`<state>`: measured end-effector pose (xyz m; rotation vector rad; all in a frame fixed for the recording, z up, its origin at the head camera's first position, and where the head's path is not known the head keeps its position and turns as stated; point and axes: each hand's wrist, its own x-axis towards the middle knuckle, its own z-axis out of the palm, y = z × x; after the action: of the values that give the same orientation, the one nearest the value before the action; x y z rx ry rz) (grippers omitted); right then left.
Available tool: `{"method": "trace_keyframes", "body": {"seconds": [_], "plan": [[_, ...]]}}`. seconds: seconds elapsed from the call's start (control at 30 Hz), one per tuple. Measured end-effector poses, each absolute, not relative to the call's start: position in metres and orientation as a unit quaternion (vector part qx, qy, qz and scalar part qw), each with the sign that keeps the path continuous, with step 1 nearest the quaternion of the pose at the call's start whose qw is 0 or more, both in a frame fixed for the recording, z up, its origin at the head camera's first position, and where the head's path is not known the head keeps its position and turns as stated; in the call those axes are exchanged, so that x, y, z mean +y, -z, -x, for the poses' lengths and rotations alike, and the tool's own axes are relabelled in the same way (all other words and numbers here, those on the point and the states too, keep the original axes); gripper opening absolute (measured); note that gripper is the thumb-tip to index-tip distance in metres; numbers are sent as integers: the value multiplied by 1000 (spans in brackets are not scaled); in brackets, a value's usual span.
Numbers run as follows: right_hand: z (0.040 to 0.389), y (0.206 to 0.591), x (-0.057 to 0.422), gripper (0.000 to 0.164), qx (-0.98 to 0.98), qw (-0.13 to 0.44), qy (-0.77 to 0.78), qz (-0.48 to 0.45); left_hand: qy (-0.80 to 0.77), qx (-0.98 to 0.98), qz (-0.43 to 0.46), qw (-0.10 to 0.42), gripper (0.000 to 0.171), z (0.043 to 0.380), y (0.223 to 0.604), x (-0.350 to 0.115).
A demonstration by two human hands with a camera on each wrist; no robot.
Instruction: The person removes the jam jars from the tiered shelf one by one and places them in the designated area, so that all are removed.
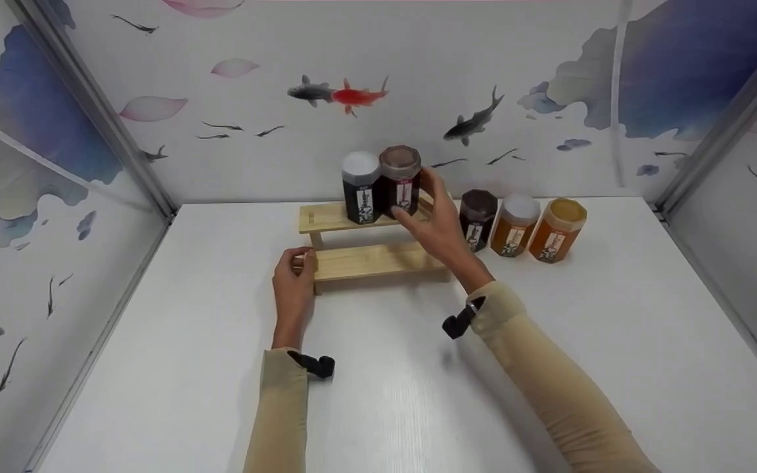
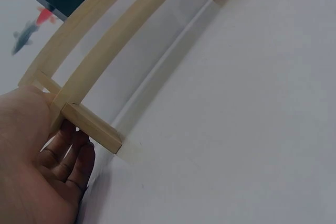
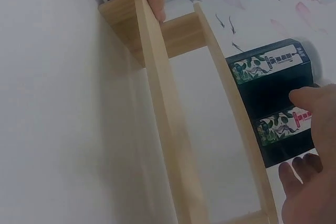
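A two-tier wooden rack [image 1: 372, 263] stands on the white table, with two dark jars side by side on its upper shelf. One, the white-lidded jar [image 1: 361, 187], is on the left. Against it sits the brown-lidded jar [image 1: 399, 180], which my right hand [image 1: 441, 223] holds from its right side, thumb across the front. Its other fingers are partly hidden in the head view and show curled beside the jar in the right wrist view. With thumb and curled fingers, my left hand [image 1: 294, 279] grips the left end of the rack's lower shelf [image 2: 100, 66].
Right of the rack stand a dark-lidded jar [image 1: 478, 220], an amber jar with a white lid [image 1: 515, 225] and an orange jar with a yellow lid [image 1: 557, 230]. Behind the table rises a wall [image 1: 253, 157] printed with fish and petals.
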<state>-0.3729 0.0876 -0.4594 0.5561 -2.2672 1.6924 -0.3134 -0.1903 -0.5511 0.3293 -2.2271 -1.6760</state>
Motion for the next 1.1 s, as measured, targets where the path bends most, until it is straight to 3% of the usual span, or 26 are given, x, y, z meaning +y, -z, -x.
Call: {"method": "trace_keyframes", "body": {"seconds": [0.53, 0.77, 1.1], "plan": [[383, 468, 72, 96, -794, 162, -568, -142, 580, -788, -109, 175, 30, 313, 550, -191], [383, 471, 73, 90, -800, 170, -556, -146, 580, -787, -124, 172, 29, 313, 552, -190], [379, 471, 76, 95, -790, 171, -567, -156, 581, -783, -140, 173, 28, 314, 551, -190]]}}
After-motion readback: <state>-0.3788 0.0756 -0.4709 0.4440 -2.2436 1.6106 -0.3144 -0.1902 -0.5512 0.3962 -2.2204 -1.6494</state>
